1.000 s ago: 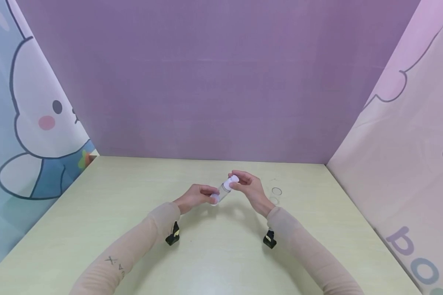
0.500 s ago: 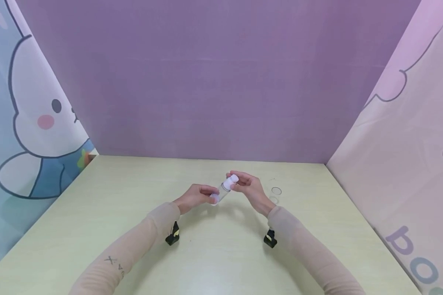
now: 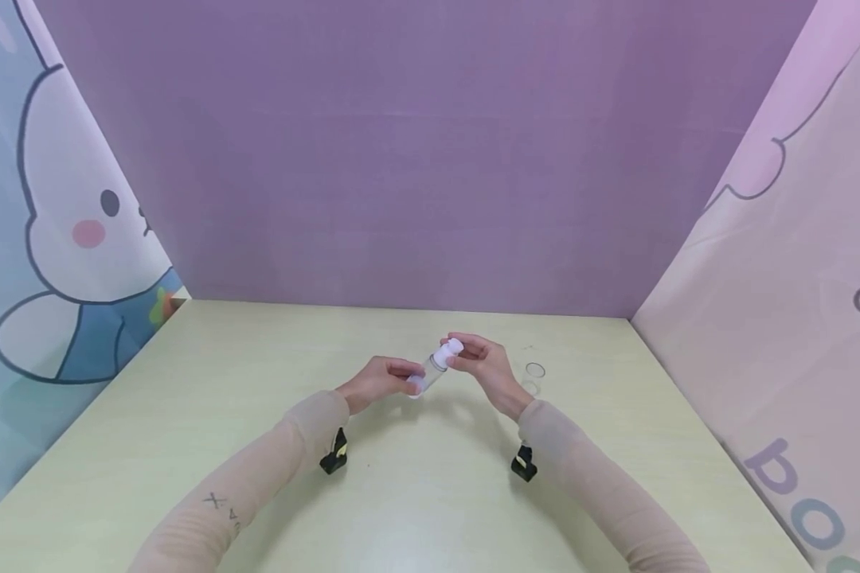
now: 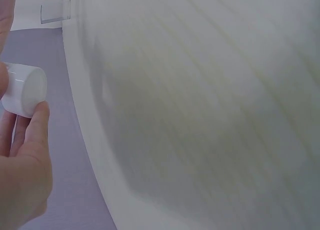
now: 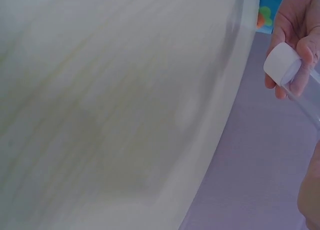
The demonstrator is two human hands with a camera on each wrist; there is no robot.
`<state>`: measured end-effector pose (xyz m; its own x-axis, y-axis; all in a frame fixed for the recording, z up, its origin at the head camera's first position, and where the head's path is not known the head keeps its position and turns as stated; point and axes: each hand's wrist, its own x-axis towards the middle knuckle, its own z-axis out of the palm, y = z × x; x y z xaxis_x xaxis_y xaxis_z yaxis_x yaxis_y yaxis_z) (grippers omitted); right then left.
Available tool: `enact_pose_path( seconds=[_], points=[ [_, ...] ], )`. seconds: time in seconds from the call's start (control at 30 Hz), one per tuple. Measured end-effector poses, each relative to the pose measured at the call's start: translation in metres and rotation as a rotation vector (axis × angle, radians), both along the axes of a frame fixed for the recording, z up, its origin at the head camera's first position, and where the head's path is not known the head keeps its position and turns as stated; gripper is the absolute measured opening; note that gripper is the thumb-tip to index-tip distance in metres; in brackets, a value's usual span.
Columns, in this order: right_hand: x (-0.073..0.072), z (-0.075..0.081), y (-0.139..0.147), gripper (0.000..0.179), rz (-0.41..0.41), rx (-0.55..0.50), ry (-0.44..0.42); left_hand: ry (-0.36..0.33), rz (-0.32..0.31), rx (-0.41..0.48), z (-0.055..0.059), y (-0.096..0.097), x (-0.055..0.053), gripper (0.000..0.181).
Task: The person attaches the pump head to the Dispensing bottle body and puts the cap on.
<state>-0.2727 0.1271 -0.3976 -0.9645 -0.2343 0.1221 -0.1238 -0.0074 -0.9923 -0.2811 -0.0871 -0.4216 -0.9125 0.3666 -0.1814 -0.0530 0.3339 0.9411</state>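
Note:
A small clear bottle is held tilted above the table, between both hands. My left hand grips its white base, thumb in front; the left wrist view shows that base from its flat end. At the upper end is a white nozzle-like top, pinched by the thumb and fingers of my right hand. The right wrist view shows part of the clear body, with the white base in the left hand's fingers.
On the pale table, just beyond the right wrist, sits a clear cap-like piece with a dark rim. A purple panel closes off the back. Printed cloths hang at both sides.
Both hands keep their hold on the bottle with hardly any motion. The head view has shifted very slightly.

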Motion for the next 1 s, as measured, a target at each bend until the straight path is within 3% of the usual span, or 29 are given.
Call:
enact_pose_path(
  seconds=[0.33,0.57,1.0],
  points=[
    [-0.0004,0.0005,0.0001,0.043,-0.05,0.04,-0.032,-0.002,-0.008,0.006,-0.0048,0.0016,-0.0038,0.034],
    [-0.0031,0.0006,0.0007,0.043,-0.071,0.054,-0.032,0.038,-0.024,-0.018,-0.0023,0.0014,-0.0048,0.039],
    [-0.0025,-0.0022,-0.0032,0.04,-0.097,0.063,-0.037,0.017,-0.003,0.019,-0.0011,0.0005,-0.0013,0.034]
  ],
)
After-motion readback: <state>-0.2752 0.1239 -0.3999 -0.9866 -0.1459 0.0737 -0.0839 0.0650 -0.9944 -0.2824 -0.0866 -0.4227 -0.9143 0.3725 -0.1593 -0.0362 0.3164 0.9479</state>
